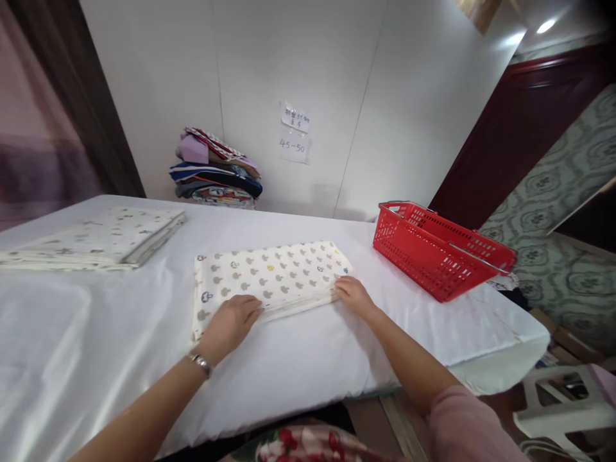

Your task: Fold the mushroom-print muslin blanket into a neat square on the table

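A folded cloth [272, 274], cream with small grey and coloured mushroom prints, lies flat on the white-covered table [298, 359], near the middle of the view and close to the person's edge. The left hand [233, 321] rests on the cloth's near edge at about 7 o'clock of it, palm down, its fingers [250, 309] stretched out flat and released, grasping nothing; a wristwatch [201, 364] sits on that wrist. The right hand [353, 295] touches the cloth's near right corner at about 4 o'clock, its fingers [341, 285] lying against the layered edge; whether they pinch the layers or only rest on them I cannot tell. At 3 o'clock of the cloth, well apart from it, a red plastic basket [440, 250] stands tilted near the table's right end. At 9 o'clock lies a second folded stack of pale printed fabric [96, 237]. At 11 o'clock, against the white wall, sits a pile of mixed coloured clothes [216, 170], with paper notes [294, 131] stuck to the wall at 12 o'clock.
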The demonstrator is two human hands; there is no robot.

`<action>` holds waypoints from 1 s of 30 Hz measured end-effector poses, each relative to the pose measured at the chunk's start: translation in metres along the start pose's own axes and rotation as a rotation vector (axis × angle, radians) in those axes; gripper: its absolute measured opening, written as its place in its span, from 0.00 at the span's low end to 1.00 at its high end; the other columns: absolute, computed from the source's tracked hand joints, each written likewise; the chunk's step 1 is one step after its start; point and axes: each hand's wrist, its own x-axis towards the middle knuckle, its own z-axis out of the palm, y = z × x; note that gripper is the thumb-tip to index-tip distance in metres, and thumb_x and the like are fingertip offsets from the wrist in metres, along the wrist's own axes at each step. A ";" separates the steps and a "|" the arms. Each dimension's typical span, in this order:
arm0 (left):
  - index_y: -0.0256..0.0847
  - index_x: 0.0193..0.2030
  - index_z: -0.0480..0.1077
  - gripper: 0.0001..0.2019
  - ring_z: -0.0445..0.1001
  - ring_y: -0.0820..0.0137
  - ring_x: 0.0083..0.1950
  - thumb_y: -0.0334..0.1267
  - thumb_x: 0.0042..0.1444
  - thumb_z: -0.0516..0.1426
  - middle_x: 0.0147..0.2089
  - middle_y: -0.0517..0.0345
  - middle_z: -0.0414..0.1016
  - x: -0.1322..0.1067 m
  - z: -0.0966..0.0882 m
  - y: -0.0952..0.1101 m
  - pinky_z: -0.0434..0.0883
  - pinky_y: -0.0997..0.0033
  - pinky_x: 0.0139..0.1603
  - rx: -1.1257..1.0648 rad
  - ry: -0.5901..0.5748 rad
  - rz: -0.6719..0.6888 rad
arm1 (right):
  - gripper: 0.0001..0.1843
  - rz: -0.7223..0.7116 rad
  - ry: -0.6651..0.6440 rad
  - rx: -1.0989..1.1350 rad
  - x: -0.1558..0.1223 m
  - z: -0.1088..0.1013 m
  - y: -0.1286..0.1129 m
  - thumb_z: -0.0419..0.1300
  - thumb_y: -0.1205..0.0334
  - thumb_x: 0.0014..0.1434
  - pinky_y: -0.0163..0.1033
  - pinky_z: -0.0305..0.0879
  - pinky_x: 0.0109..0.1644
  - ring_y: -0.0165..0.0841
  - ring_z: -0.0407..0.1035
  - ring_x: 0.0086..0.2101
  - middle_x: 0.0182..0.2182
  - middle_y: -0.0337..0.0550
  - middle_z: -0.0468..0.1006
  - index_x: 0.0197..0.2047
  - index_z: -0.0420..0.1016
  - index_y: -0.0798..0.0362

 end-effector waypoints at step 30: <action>0.39 0.32 0.68 0.17 0.65 0.67 0.38 0.39 0.62 0.42 0.35 0.53 0.70 0.004 0.022 0.001 0.63 0.65 0.40 0.016 0.048 0.059 | 0.14 0.041 -0.219 -0.297 0.011 0.006 -0.013 0.46 0.70 0.60 0.37 0.57 0.47 0.33 0.64 0.43 0.42 0.45 0.72 0.43 0.70 0.54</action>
